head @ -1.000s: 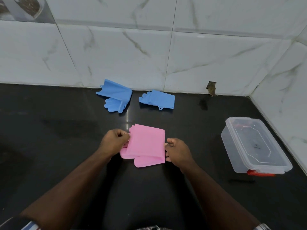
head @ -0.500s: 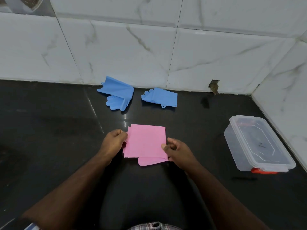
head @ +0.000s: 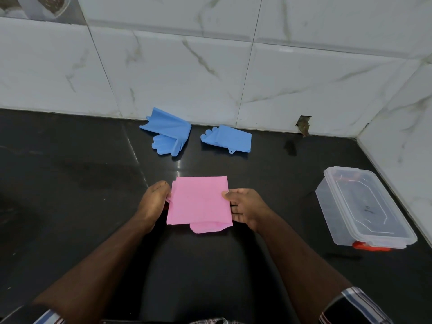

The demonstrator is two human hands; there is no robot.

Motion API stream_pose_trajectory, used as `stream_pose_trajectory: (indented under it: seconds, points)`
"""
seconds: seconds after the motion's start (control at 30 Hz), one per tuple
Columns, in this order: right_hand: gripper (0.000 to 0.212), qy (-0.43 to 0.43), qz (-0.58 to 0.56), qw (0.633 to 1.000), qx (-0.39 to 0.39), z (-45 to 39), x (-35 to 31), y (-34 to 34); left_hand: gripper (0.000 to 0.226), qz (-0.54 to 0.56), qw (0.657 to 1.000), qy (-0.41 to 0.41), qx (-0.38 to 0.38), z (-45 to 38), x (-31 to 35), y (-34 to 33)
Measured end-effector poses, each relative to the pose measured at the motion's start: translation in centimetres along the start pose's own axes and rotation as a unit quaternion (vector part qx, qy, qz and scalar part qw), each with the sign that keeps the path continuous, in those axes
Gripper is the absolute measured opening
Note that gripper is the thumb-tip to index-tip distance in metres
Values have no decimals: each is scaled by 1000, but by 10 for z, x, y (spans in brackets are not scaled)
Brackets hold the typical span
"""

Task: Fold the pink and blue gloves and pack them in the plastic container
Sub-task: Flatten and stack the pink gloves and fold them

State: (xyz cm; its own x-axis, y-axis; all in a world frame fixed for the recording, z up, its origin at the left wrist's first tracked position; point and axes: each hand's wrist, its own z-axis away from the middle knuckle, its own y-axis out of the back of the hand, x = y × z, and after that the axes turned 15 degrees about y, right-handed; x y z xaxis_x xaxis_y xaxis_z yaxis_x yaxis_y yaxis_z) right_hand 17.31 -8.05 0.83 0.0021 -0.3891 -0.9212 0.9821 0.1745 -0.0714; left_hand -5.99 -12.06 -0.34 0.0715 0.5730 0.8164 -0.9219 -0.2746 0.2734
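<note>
Folded pink gloves (head: pixel 198 202) lie as a flat square on the black counter in front of me, a lower layer poking out at the near edge. My left hand (head: pixel 155 199) pinches the left edge and my right hand (head: pixel 245 208) grips the right edge, thumb on top. Two blue gloves rest near the back wall: one (head: pixel 167 134) on the left, another (head: pixel 228 137) to its right. The clear plastic container (head: pixel 364 211) stands at the right with its lid on and a red latch at the near end.
White marble-look tiled walls (head: pixel 187 73) close off the back and right side of the black counter (head: pixel 70 183). A small hole (head: pixel 303 123) shows at the base of the back wall.
The pink gloves have been flattened into a squarer fold. My right thumb has come up onto the right edge, and my left hand stays on the left edge.
</note>
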Motion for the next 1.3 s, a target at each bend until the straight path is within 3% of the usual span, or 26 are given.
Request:
stream_pose_trajectory:
  seconds: [0.17,0.33,0.57,0.7,0.9,1.1,1.3]
  points:
    - [44,15,21,999,23,-6,10,4,21,-16,999,-28,17,2,-5,1]
    - [67,24,152,985,-75,-15,-3,15,21,-54,996,-69,18,4,-4,6]
    - [36,-4,292,925,-245,-39,-42,41,15,-114,980,-161,-31,19,20,4]
    - [54,-19,325,886,-330,-47,-46,46,15,-121,980,-157,-32,20,24,4]
    - [20,56,487,799,-348,-54,-40,43,17,-123,984,-129,-6,15,16,11]
    - [22,51,485,800,-351,-55,-39,43,20,-133,986,-94,20,5,11,13]
    - [24,56,399,849,-341,-59,-31,56,19,-150,985,-81,29,0,8,6]
